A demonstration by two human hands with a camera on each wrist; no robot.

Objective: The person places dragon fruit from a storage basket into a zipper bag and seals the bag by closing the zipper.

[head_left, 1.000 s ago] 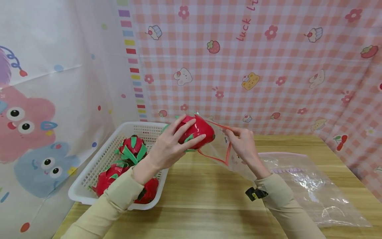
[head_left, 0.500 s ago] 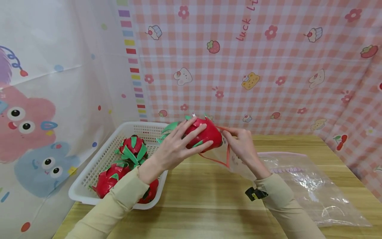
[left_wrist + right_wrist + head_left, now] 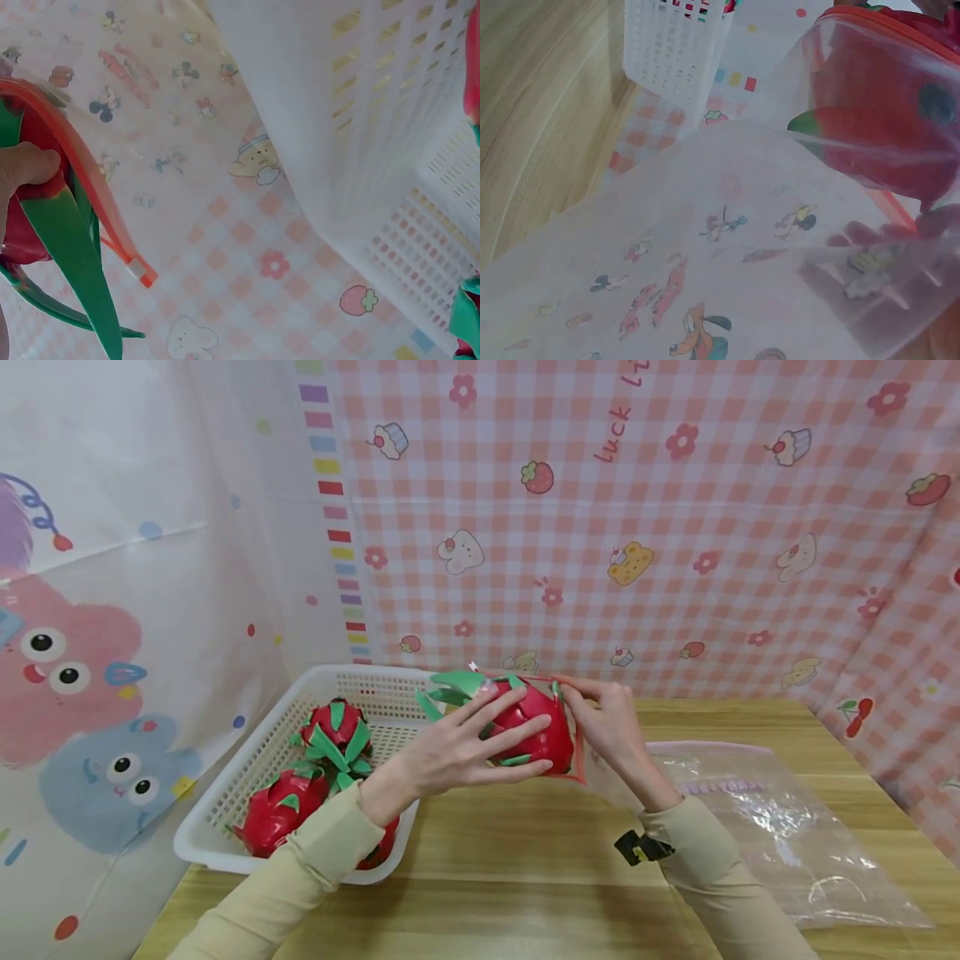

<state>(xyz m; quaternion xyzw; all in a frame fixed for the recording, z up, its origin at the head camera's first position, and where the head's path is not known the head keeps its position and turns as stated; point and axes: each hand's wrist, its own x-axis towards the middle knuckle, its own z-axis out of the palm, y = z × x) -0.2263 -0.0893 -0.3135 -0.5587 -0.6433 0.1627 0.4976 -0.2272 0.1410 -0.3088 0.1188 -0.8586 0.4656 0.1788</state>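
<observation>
Gingham cloth [image 3: 585, 518] upright beyond the white basket [image 3: 378, 681]; pale cartoon-printed curtain [image 3: 180, 652] to the basket's left. Wood-grain counter [image 3: 510, 893] under the basket and stretching away to its right. Inside the basket, at least three red-and-green dragon fruits [image 3: 281, 814], one partly hidden by the left sleeve [image 3: 292, 877]: by the look of it, the share of bagging not yet done. Well right of the basket, clear bag [image 3: 783, 835] lying flat on the counter, no fruit visible in it, probably unused so far.

Nearer, just right of the basket, character-printed bag [image 3: 727, 262] with its mouth spread. At that mouth, held dragon fruit [image 3: 547, 739], blunt end inside the film, green leaves outside, toward the basket. Probably about midway through this one fruit: body partly in, leaves and closing left over.

On the basket side, left hand [image 3: 450, 758] with fingers curled round the fruit; farther from the basket, right hand [image 3: 611, 722] with fingers pinching the bag's edge. Smallest of all, zip slider [image 3: 139, 270] at one end of the orange rim [image 3: 96, 184], mouth unsealed.
</observation>
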